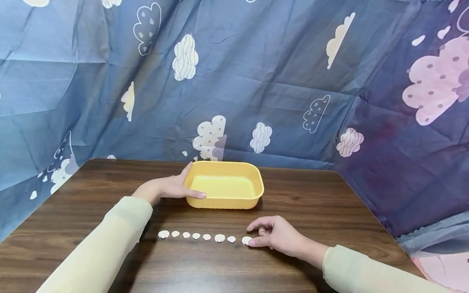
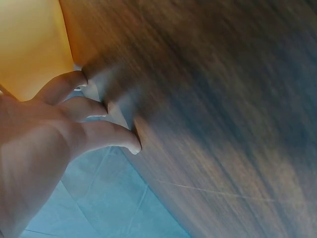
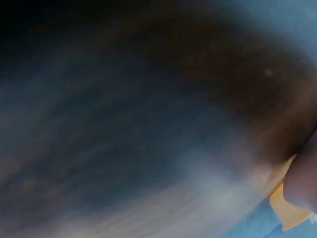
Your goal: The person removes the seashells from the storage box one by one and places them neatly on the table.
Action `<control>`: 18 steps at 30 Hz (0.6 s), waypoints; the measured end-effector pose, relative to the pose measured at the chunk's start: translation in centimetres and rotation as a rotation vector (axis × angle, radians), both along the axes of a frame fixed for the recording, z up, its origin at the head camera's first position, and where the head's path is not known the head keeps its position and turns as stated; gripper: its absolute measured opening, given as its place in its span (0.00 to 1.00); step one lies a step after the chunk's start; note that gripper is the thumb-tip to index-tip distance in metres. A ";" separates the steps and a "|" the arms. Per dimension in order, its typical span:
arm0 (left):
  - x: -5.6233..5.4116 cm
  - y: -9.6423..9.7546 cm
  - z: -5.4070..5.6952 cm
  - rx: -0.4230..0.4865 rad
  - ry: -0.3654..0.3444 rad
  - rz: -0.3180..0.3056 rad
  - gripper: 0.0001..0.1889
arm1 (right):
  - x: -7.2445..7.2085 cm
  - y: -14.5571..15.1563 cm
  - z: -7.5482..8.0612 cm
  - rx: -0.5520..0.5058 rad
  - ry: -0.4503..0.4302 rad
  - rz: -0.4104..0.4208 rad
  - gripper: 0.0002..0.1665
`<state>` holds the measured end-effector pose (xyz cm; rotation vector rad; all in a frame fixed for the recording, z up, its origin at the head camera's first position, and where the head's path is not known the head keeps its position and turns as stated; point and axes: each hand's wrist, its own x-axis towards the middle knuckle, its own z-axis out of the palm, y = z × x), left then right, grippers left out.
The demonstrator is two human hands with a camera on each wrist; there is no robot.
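Observation:
My left hand (image 1: 170,186) holds the left end of a yellow plastic tub (image 1: 220,203), the thumb lying along its near rim and the index finger reaching up its left side. In the left wrist view, the other fingers (image 2: 111,136) extend down to the tabletop beside the tub's wall. Several small white scallop shells (image 1: 196,236) lie in a row in front of the tub. At the row's right end, my right hand (image 1: 280,238) has its thumb tip against the last shell (image 1: 246,241). Its index finger is spread apart from the thumb, above that shell.
Everything stands on a dark wood-grain table (image 1: 300,195). Behind it hangs a blue curtain (image 1: 234,93) with a cloud pattern. The right wrist view is mostly blurred, with part of the tub showing at its lower right.

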<state>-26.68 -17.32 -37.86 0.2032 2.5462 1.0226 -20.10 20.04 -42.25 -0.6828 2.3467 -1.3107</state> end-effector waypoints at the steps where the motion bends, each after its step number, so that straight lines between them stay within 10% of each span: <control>1: 0.0 0.0 0.0 0.001 0.001 -0.003 0.77 | 0.1 0.1 -0.2 -0.001 0.009 -0.007 0.20; 18: -0.1 -0.1 0.3 -0.012 -0.005 -0.027 0.77 | 0.6 -0.5 -0.6 0.083 0.152 -0.017 0.15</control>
